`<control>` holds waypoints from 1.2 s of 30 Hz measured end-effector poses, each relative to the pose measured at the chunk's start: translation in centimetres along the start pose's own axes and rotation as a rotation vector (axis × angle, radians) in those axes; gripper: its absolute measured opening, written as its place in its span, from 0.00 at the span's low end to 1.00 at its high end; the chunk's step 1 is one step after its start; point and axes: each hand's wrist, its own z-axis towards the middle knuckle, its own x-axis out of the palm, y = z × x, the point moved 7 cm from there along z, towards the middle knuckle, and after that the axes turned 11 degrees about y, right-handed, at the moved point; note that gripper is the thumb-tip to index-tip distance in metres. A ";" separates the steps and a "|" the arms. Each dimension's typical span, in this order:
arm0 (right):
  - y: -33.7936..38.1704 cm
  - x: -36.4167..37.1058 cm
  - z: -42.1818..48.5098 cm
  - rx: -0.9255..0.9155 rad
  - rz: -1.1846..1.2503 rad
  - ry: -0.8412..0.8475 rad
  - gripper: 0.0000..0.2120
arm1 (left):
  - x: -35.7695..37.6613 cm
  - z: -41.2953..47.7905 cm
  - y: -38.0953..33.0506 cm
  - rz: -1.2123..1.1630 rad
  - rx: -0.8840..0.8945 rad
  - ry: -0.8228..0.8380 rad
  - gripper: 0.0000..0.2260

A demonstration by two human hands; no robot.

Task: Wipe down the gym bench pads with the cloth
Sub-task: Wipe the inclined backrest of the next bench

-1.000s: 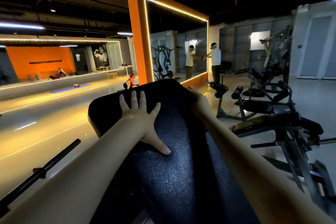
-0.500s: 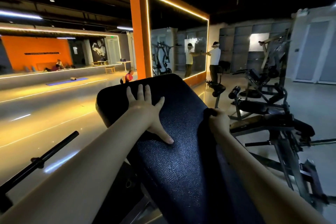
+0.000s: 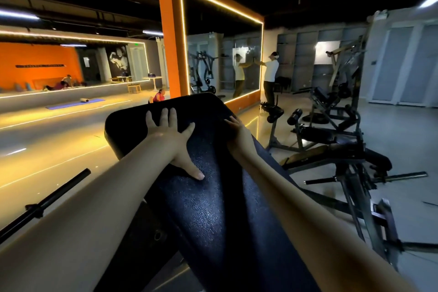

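A black textured bench pad (image 3: 203, 208) slopes up and away from me. My left hand (image 3: 174, 143) lies flat on its upper part, fingers spread and straight, thumb pointing down the pad. My right hand (image 3: 237, 131) rests on the pad's right edge near the top, fingers pointing up and to the left. That side is dark. I cannot make out a cloth under or in the right hand, nor whether its fingers curl round anything.
A black barbell (image 3: 45, 204) runs along the lower left. Another bench and weight machines (image 3: 336, 149) crowd the right side. An orange mirrored pillar (image 3: 170, 38) stands behind the pad, with a person (image 3: 271, 76) beside it. Glossy floor (image 3: 52, 144) lies to the left.
My right hand slid down the pad's right edge, then back up near the top. My left hand stayed flat in the same place on the pad.
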 end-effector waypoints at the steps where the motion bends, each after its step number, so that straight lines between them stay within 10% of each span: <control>1: -0.4 0.1 -1.4 -0.020 0.007 0.016 0.19 | 0.1 -0.3 -0.1 -0.002 -0.005 0.001 0.61; 12: -4.3 -2.9 -24.6 0.123 0.278 0.273 0.16 | 5.6 -7.9 -10.3 -0.057 0.217 -0.063 0.34; 21: -3.4 -8.5 -38.6 0.380 1.366 0.374 0.07 | 11.9 -20.9 -23.0 -1.098 0.599 -0.096 0.17; 36: -1.6 -23.0 -55.2 0.297 1.029 0.526 0.07 | 15.1 -40.4 -33.6 -1.793 0.629 0.157 0.08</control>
